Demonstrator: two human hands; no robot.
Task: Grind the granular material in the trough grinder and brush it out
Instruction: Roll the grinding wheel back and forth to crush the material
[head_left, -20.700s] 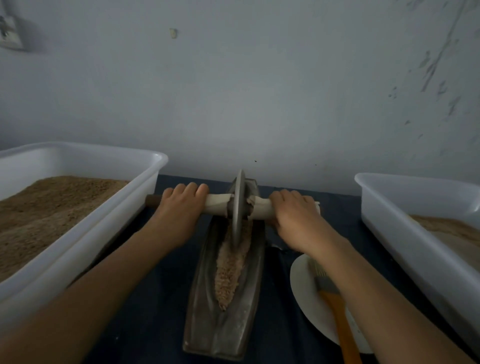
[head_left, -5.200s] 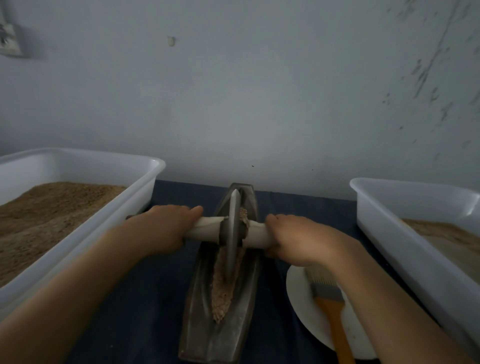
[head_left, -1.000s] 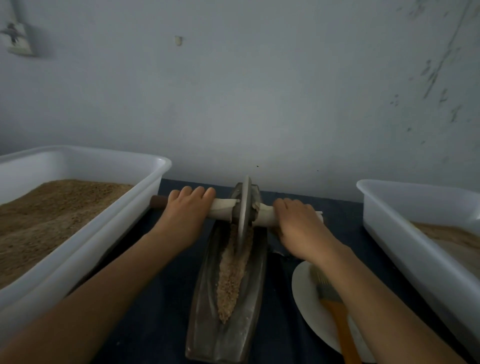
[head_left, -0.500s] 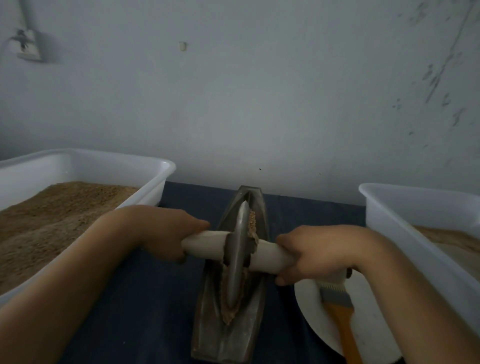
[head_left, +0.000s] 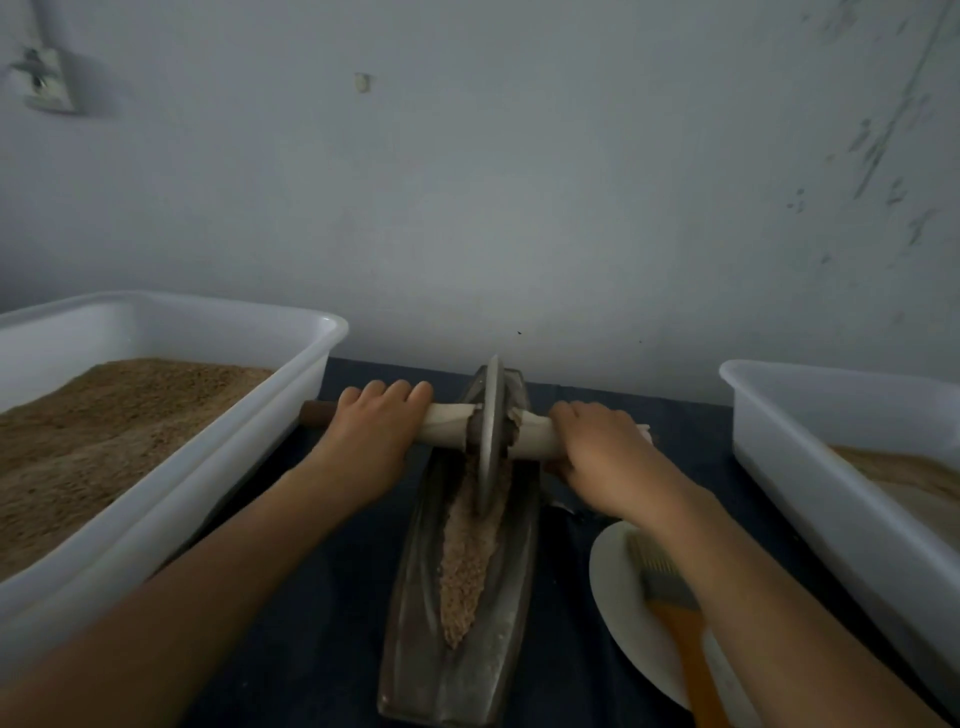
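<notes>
A: Hands first: where are they?

B: Left hand (head_left: 371, 434) and right hand (head_left: 602, 454) each curl over one end of the pale axle (head_left: 444, 428), either side of the metal grinding wheel (head_left: 488, 436), knuckles up, both clamped on it

A: And the wheel?

B: Upright in the far end of the dark trough grinder (head_left: 415, 623), which runs near to far on the table (head_left: 322, 623); brown granular material (head_left: 465, 566) lies along its groove, nearer than the wheel

A: Around that?

B: Right of the trough, a white plate (head_left: 618, 597) carries a brush (head_left: 670, 597) with an orange handle. White tubs of brown grain stand at far left (head_left: 156, 519) and far right (head_left: 810, 467)
</notes>
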